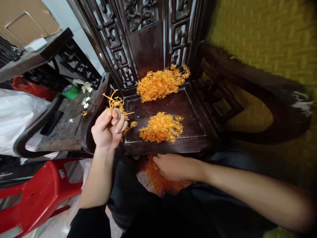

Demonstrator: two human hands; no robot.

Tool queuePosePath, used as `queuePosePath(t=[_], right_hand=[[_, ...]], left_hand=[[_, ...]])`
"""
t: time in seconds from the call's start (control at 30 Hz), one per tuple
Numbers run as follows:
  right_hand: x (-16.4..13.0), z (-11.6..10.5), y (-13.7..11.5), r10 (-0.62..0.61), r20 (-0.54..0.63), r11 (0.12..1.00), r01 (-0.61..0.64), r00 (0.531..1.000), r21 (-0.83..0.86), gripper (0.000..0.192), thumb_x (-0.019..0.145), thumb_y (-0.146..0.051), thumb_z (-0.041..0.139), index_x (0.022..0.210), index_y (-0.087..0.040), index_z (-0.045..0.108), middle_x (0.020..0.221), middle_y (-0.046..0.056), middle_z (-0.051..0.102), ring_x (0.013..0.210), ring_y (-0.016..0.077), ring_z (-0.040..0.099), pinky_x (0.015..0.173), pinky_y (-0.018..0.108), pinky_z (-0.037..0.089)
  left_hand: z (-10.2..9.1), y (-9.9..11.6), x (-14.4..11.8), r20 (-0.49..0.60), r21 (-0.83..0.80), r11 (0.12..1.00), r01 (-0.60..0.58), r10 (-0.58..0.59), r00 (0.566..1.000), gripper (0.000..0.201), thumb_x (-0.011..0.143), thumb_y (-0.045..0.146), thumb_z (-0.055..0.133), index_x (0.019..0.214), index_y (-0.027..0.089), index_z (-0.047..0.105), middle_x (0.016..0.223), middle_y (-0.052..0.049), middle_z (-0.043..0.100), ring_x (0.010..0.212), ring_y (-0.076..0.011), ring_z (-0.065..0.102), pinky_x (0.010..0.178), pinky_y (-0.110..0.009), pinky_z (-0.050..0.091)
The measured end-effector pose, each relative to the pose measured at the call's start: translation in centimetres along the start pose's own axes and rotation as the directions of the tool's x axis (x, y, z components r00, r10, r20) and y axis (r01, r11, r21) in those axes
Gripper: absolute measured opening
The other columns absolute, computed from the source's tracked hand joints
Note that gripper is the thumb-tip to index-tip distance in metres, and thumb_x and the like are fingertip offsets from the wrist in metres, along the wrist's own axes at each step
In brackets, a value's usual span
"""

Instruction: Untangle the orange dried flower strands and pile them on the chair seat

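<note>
Two heaps of orange, thread-like strands lie on the dark wooden chair seat (pixel 188 114): a larger far heap (pixel 159 84) against the carved chair back (pixel 146 36) and a smaller near heap (pixel 160 127) toward the front edge, the two well apart with bare wood between. The left hand (pixel 107 130) is raised over the seat's left front corner, its fingers curled shut on a small bunch of strands (pixel 117 105) that sticks up and fans out above the knuckles. The right hand (pixel 173 167) is low, below the seat's front edge, resting palm down on a third mass of strands in a bag on the lap (pixel 160 185); its fingertips are buried in the strands, so I cannot tell whether it is pinching any or lying loose. To the left stand a second dark chair (pixel 64 129) with a few white flowers (pixel 85 102) on it, a white bag (pixel 17 115) and a red plastic stool (pixel 37 195). Judging from how things lie, sorting of this kind goes best with light pinches: the strands look brittle and tangled, so teasing out a few at a time, keeping the held bunch aligned, and setting each lot squarely on its own heap would keep pieces from breaking or falling off the seat edge.
</note>
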State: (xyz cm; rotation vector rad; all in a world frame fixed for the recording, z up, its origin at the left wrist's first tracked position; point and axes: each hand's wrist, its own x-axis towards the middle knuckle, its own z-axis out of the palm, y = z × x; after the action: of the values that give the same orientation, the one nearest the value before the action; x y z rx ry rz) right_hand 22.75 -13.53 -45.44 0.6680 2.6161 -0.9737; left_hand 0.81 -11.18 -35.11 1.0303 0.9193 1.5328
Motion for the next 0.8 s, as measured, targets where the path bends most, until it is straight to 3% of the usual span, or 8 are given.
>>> queuePosePath(t=[0.1,0.2,0.27,0.33,0.4,0.6,0.7,0.8], right_hand=[[-0.3,-0.3,0.5,0.0,0.081,1.0,0.002,0.997,-0.018,0.05,0.086,-0.031,0.074,0.128,-0.005,0.069,0.135,0.032,0.063,0.112,0.0404,0.07,0.085,0.044,0.053],[-1.0,-3.8,1.6,-0.056,-0.172,0.955,0.103,0.984,0.279,0.041,0.091,-0.045,0.07,0.114,-0.012,0.075,0.118,0.02,0.075,0.1,0.0285,0.073,0.085,0.038,0.055],[-1.0,-6.0,2.0,0.103,-0.399,0.809,0.157,0.911,0.567,0.042,0.1,-0.052,0.055,0.095,-0.015,0.075,0.091,0.012,0.077,0.078,0.021,0.072,0.074,0.034,0.055],[-0.6,-7.1,1.9,0.228,-0.451,0.583,0.25,0.863,0.773,0.055,0.101,-0.063,0.045,0.086,-0.017,0.071,0.081,0.009,0.075,0.069,0.0186,0.07,0.067,0.033,0.055],[0.1,-7.0,1.5,0.175,-0.461,0.423,0.357,0.87,0.833,0.055,0.098,-0.068,0.048,0.087,-0.018,0.07,0.085,0.008,0.075,0.076,0.0183,0.07,0.071,0.033,0.056],[1.2,-5.4,0.7,0.165,-0.605,0.273,0.553,0.779,0.787,0.025,0.089,-0.044,0.074,0.095,-0.02,0.07,0.093,0.003,0.074,0.089,0.0157,0.068,0.086,0.033,0.055],[1.0,-5.6,1.2,0.296,-0.647,0.309,0.571,0.703,0.761,0.023,0.092,-0.041,0.07,0.088,-0.019,0.069,0.086,0.003,0.073,0.08,0.0148,0.066,0.078,0.031,0.054],[0.4,-6.0,1.3,0.306,-0.726,0.539,0.517,0.615,0.665,0.023,0.094,-0.037,0.067,0.08,-0.019,0.066,0.077,0.001,0.069,0.071,0.0137,0.061,0.07,0.03,0.049]], left_hand=[[-0.1,0.3,-0.6,0.056,-0.062,0.994,0.085,-0.082,0.995,0.04,0.079,0.036,0.079,0.064,0.018,0.046,0.059,0.007,0.028,0.04,-0.0032,0.023,0.038,-0.021,0.021],[-0.4,0.4,-1.2,0.113,-0.077,0.986,0.151,-0.142,0.983,0.048,0.08,0.04,0.076,0.06,0.019,0.038,0.058,0.006,0.026,0.037,-0.0035,0.021,0.036,-0.022,0.023],[-0.3,0.2,-1.7,0.177,-0.067,0.984,0.167,-0.153,0.972,0.053,0.082,0.044,0.073,0.057,0.019,0.034,0.055,0.006,0.025,0.035,-0.0039,0.021,0.035,-0.023,0.025],[0.2,-0.2,-2.0,0.265,-0.069,0.984,0.162,-0.138,0.954,0.056,0.085,0.046,0.07,0.055,0.019,0.032,0.053,0.006,0.025,0.033,-0.0044,0.023,0.035,-0.024,0.028],[0.9,-0.8,-2.2,0.343,-0.094,0.984,0.151,-0.111,0.933,0.054,0.086,0.045,0.069,0.054,0.019,0.035,0.052,0.005,0.028,0.033,-0.0049,0.027,0.036,-0.024,0.031],[1.9,-1.8,-1.8,0.274,-0.141,0.986,0.093,-0.051,0.96,0.035,0.091,0.048,0.065,0.072,0.019,0.057,0.066,0.002,0.043,0.046,-0.0073,0.043,0.045,-0.023,0.04],[1.7,-1.7,-1.6,0.216,-0.116,0.992,0.054,-0.028,0.976,0.042,0.087,0.061,0.068,0.109,0.025,0.066,0.095,-0.005,0.065,0.063,-0.012,0.06,0.053,-0.026,0.05],[1.9,-2.2,-1.5,0.208,0.001,1.0,-0.03,0.029,0.978,0.081,0.081,0.069,0.073,0.149,0.038,0.042,0.147,-0.013,0.058,0.114,-0.0269,0.069,0.085,-0.038,0.059]])
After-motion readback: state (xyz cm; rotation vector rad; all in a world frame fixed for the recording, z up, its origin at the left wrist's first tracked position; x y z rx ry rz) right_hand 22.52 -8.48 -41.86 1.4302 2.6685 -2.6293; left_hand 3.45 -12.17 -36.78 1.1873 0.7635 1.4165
